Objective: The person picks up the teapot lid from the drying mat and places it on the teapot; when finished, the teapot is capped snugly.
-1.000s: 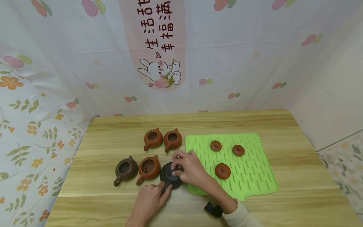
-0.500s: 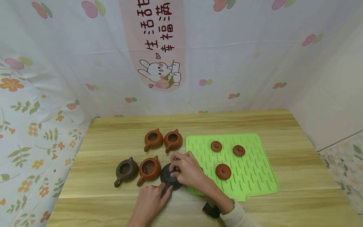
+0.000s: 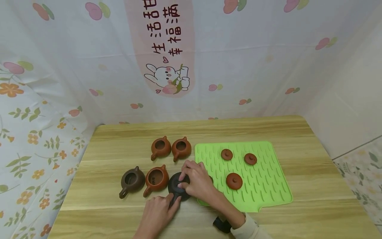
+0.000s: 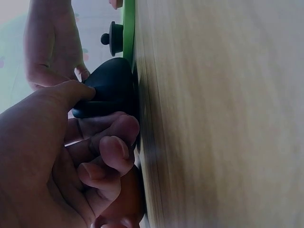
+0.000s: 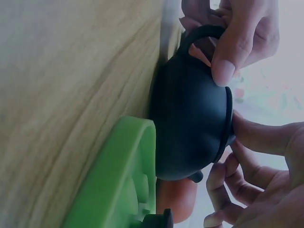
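A black teapot [image 3: 174,185] stands on the wooden table with its handle toward me. My left hand [image 3: 157,209] pinches that handle [image 5: 202,32] between thumb and fingers, its other fingers curled below. A black lid [image 5: 229,126] sits on the teapot's mouth. My right hand [image 3: 199,182] holds the lid's knob between thumb and fingertip and hides part of the pot in the head view. Close by on the left is an orange-brown teapot [image 3: 161,184] without a lid, its dark inside showing.
A dark brown teapot [image 3: 138,181] and two small reddish teapots [image 3: 161,152] stand lidless to the left and behind. On the green mat [image 3: 262,192] at right lie three reddish lids [image 3: 234,181] and a dark lid [image 4: 115,38]. A black object [image 3: 221,225] is below my right wrist.
My right hand has shifted slightly left and toward me at the lid, exposing the edge of the dark lid on the mat. My left hand keeps its hold on the handle.
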### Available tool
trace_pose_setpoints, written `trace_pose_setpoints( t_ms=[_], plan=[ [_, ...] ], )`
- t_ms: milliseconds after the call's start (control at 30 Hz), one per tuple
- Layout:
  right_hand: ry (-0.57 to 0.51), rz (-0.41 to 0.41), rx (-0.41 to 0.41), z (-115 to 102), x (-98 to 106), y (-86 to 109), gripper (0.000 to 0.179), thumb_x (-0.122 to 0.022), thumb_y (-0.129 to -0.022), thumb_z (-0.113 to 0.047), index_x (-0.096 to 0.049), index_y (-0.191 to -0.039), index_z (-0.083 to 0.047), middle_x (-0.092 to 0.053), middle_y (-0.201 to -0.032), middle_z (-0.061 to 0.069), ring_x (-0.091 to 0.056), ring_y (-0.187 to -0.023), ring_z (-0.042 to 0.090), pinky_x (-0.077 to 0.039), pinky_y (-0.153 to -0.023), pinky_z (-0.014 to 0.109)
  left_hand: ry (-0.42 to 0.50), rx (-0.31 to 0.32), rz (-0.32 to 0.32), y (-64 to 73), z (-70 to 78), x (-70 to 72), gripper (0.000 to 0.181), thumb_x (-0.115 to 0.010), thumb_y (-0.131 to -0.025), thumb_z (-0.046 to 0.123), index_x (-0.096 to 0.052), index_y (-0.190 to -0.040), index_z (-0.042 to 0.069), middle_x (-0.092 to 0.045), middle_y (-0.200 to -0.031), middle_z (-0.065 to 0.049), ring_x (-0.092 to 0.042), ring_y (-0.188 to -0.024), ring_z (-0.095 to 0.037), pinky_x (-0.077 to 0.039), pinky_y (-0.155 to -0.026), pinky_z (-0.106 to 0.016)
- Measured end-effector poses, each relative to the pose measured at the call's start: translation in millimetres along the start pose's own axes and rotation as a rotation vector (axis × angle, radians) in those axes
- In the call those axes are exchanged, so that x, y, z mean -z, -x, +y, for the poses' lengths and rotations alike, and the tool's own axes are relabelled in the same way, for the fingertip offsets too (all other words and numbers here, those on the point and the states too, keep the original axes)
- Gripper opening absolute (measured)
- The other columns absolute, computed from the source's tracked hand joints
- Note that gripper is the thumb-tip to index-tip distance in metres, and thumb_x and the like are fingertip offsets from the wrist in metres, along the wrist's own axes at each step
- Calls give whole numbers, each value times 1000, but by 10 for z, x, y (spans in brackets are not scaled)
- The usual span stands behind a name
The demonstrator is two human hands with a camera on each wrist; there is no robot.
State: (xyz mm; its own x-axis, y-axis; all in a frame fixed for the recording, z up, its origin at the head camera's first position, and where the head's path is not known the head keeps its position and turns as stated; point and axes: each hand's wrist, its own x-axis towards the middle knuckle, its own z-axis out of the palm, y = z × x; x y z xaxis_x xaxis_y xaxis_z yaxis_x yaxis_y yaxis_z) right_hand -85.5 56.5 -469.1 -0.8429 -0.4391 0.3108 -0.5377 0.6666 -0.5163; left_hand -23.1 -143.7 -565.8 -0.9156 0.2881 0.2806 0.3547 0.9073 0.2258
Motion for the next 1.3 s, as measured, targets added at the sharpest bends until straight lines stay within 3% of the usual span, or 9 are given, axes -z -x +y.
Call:
trace_pose_setpoints(
  t_ms=[400, 500, 600, 700, 767, 867, 1000, 1100, 1300],
  plan=[
    [-20, -6, -34, -20, 2, 66, 23, -98, -83, -18, -76, -90, -15, -63, -105, 0, -66, -102, 20, -41, -88, 39, -14, -11, 5, 4, 3, 17, 46, -79, -99, 53, -52, -72, 27, -31, -53, 15, -32, -43, -6, -19, -46, -24],
    [-20, 24, -11, 23, 75, 147, 31, -97, -84, -24, -76, -104, -13, -63, -116, 2, -65, -105, 21, -42, -89, 40, 11, -9, 25, 12, 52, 181, 51, -71, -102, 61, -49, -73, 25, -31, -54, 15, -33, -43, -7, -21, -45, -27],
    [-71, 94, 19, 170, 243, 260, 39, -96, -84, -23, -75, -114, -12, -64, -119, 2, -65, -100, 19, -44, -88, 39, 55, 11, 90, 2, 100, 495, 51, -61, -106, 65, -50, -79, 23, -33, -57, 16, -30, -47, -2, -23, -46, -27],
    [-137, 165, 52, 437, 469, 399, 31, -94, -85, -11, -76, -111, -10, -67, -113, 1, -63, -90, 17, -49, -82, 36, 83, 32, 217, 12, -7, 689, 50, -54, -111, 62, -52, -84, 21, -36, -58, 18, -26, -50, 2, -23, -47, -25],
    [-163, 196, 51, 640, 611, 515, 26, -91, -87, -2, -76, -107, -10, -68, -110, 0, -62, -89, 16, -53, -78, 32, 72, 76, 251, 36, -160, 716, 46, -57, -111, 60, -53, -88, 21, -34, -57, 18, -26, -51, 3, -25, -46, -26],
    [-162, 214, 18, 906, 784, 713, 28, -89, -84, 7, -77, -103, -10, -69, -108, -2, -64, -91, 16, -57, -75, 32, 61, 170, 195, 111, -417, 620, 40, -72, -105, 54, -53, -94, 20, -35, -56, 18, -29, -49, 0, -27, -46, -29],
    [-139, 197, -25, 1144, 896, 969, 36, -92, -80, 7, -76, -105, -13, -67, -105, -3, -62, -91, 14, -54, -81, 29, 63, 267, 52, 186, -624, 491, 44, -81, -98, 53, -53, -98, 20, -38, -56, 17, -33, -49, -2, -28, -49, -28],
    [-165, 175, -24, 1238, 901, 1101, 40, -92, -78, 7, -76, -107, -14, -65, -104, -1, -58, -88, 13, -48, -81, 23, 74, 278, 20, 182, -622, 518, 43, -82, -98, 51, -54, -97, 19, -39, -56, 16, -35, -49, -3, -28, -49, -29],
    [-235, 140, -26, 1279, 845, 1170, 40, -90, -80, 8, -76, -111, -13, -65, -108, 3, -57, -87, 15, -47, -78, 24, 79, 189, 94, 81, -526, 650, 34, -85, -97, 38, -57, -90, 19, -35, -58, 14, -33, -52, -6, -30, -50, -33]
  ],
)
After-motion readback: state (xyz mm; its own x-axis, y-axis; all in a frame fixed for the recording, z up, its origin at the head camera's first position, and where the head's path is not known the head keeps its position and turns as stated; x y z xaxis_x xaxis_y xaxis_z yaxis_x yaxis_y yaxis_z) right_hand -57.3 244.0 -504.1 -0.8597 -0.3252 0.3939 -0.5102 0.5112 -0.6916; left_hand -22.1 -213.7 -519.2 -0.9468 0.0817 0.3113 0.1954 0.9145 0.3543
